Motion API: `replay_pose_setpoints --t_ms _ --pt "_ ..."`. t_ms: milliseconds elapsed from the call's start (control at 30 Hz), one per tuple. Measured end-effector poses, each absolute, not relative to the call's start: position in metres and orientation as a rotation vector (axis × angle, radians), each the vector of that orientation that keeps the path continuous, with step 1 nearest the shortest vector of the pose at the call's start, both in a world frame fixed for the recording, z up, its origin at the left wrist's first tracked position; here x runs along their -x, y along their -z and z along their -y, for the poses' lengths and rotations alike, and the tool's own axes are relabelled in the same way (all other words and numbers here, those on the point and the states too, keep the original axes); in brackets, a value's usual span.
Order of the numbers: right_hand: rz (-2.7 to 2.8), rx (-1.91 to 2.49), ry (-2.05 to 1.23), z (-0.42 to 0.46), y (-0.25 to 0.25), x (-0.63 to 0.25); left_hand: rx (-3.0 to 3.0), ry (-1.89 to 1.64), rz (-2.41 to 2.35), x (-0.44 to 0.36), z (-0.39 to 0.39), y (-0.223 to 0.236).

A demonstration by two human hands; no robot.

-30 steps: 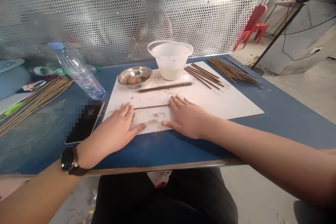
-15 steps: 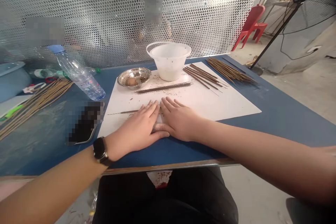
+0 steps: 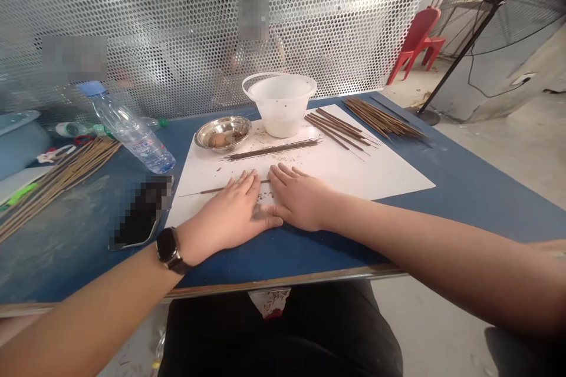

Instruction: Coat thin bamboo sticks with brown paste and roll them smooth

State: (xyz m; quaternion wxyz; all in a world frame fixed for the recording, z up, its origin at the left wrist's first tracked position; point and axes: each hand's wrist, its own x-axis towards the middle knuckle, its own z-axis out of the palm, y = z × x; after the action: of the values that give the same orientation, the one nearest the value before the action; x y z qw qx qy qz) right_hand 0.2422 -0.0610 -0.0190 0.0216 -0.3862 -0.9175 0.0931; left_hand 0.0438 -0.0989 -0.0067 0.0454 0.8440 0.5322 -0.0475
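Palms press down flat on both sides: your left hand [image 3: 225,209] and your right hand [image 3: 300,199] lie open on the edge of a white sheet [image 3: 349,174], fingers spread and curled around nothing, with the thumb tips almost touching. A thin brown-coated stick [image 3: 216,190] lies crosswise under your left fingers, its far end poking out past that hand to the left and its other end stopping just beside your right fingertips. Brown crumbs [image 3: 260,195] are scattered on the sheet around your fingers.

Straight ahead of your hands, a row of coated sticks [image 3: 269,150] lies on the sheet. Beyond it sit a steel bowl [image 3: 222,134] holding a brown lump, and a white plastic tub [image 3: 279,107]. Ahead of your right hand, more coated sticks [image 3: 336,128] rest near the tub, and a bundle of thin sticks [image 3: 382,119] lies farther out on the blue table [image 3: 283,259]. Left of your left hand are a blurred phone [image 3: 141,212], a water bottle [image 3: 132,132] and a heap of bare sticks [image 3: 57,182]. A co-worker [image 3: 252,53] sits behind a perforated metal screen [image 3: 132,29].
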Motion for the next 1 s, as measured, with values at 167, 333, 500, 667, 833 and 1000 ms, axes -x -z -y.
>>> replay_pose_setpoints --t_ms 167,333,500,667,833,1000 --pt "2.854 1.150 -0.349 0.077 0.014 -0.248 -2.639 0.052 -1.650 -0.042 0.117 0.015" --pt "2.851 1.226 -0.308 0.066 0.013 -0.241 -2.641 0.115 -1.669 -0.042 0.103 0.014" --pt "2.863 1.162 -0.393 0.070 0.008 -0.249 -2.657 0.136 -1.657 -0.038 0.109 0.015" --pt "2.851 1.178 -0.494 0.079 0.007 -0.249 -2.673 0.150 -1.642 -0.035 0.113 0.017" --pt "2.850 1.256 -0.416 0.066 0.004 -0.244 -2.636 0.126 -1.695 -0.034 0.094 0.013" --pt "2.910 1.198 -0.512 0.082 -0.003 -0.250 -2.676 0.104 -1.655 -0.035 0.114 0.021"
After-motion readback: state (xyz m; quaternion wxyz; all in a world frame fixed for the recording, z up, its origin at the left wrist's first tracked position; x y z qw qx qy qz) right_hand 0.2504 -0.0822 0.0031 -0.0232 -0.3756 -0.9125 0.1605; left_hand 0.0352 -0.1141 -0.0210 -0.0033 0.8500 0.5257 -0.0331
